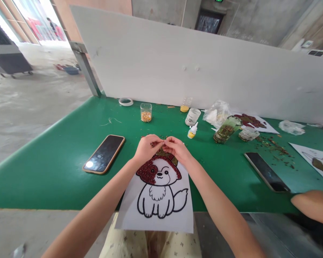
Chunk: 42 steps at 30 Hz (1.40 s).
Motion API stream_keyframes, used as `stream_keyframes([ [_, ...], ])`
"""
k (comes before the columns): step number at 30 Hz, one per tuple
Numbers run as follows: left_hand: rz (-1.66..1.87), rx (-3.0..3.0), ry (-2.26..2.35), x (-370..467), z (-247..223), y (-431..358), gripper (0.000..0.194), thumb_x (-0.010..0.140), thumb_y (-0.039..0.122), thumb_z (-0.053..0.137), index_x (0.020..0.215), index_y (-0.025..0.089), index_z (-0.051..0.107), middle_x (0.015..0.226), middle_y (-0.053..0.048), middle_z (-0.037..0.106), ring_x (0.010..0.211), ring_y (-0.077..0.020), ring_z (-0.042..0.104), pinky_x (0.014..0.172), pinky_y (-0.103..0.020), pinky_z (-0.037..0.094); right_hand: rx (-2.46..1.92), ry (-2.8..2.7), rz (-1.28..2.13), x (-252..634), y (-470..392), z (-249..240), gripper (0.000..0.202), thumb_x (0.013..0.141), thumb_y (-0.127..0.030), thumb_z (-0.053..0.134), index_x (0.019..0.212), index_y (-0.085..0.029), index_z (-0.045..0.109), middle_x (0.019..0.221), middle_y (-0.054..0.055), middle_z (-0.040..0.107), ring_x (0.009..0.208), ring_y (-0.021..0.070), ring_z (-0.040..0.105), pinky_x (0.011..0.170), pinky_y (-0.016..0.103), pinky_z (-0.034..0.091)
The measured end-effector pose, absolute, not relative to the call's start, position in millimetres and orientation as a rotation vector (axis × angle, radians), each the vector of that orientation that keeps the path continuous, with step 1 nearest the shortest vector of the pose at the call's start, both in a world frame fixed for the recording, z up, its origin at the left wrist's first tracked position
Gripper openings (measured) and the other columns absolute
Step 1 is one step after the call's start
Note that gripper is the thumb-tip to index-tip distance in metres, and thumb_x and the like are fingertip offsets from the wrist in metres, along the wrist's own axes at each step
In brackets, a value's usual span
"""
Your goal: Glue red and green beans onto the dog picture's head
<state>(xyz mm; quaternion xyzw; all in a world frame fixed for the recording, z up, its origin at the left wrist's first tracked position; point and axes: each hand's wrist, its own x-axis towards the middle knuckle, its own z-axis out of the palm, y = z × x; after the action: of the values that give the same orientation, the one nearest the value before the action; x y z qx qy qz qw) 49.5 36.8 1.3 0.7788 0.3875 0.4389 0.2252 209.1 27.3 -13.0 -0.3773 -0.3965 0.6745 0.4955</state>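
Note:
My left hand (148,147) and my right hand (177,149) meet fingertip to fingertip above the top of a paper drawing (129,215). Both are pinched closed; whatever sits between the fingers is too small to make out. The drawing is an outlined dog, with dark red bead-like pieces (146,172) covering one side of its face and the hat band. Greenish-brown pieces (174,159) fill parts of the hat, partly hidden under my hands. The sheet hangs over the table's front edge. A small white glue bottle (192,130) with a yellow label stands beyond my right hand.
On the green table (56,157) lie a phone (104,154) at left and another phone (266,172) at right. Behind are a cup of corn kernels (146,114), a tape roll (126,102) and a jar of green bits (226,130). Another person's arm (314,206) rests at right.

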Motion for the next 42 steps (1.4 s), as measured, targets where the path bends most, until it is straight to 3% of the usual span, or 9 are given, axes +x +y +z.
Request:
stream_keyframes([
  [9, 1.208, 2.297, 1.101, 49.3, -1.1, 34.9, 0.015, 0.083, 0.024, 0.055, 0.077, 0.018, 0.069, 0.079, -0.005, 0.068, 0.074, -0.0153, 0.06, 0.067, -0.028, 0.048, -0.92, -0.972, 1.62, 209.6, 28.3, -13.3, 0.03, 0.06, -0.036, 0.08, 0.067, -0.019, 0.056, 0.069, -0.004, 0.06, 0.069, 0.0097, 0.061, 0.069, 0.023, 0.052],
  [42, 1.233, 2.248, 1.138, 47.2, 4.1, 33.6, 0.011, 0.078, 0.02, 0.052, 0.068, 0.017, 0.056, 0.07, -0.002, 0.058, 0.068, -0.0141, 0.05, 0.062, -0.026, 0.041, -0.94, -0.916, 1.635, 209.9, 24.6, -4.9, 0.03, 0.058, -0.032, 0.082, 0.065, -0.018, 0.056, 0.066, -0.005, 0.057, 0.066, 0.0089, 0.06, 0.068, 0.023, 0.051],
])
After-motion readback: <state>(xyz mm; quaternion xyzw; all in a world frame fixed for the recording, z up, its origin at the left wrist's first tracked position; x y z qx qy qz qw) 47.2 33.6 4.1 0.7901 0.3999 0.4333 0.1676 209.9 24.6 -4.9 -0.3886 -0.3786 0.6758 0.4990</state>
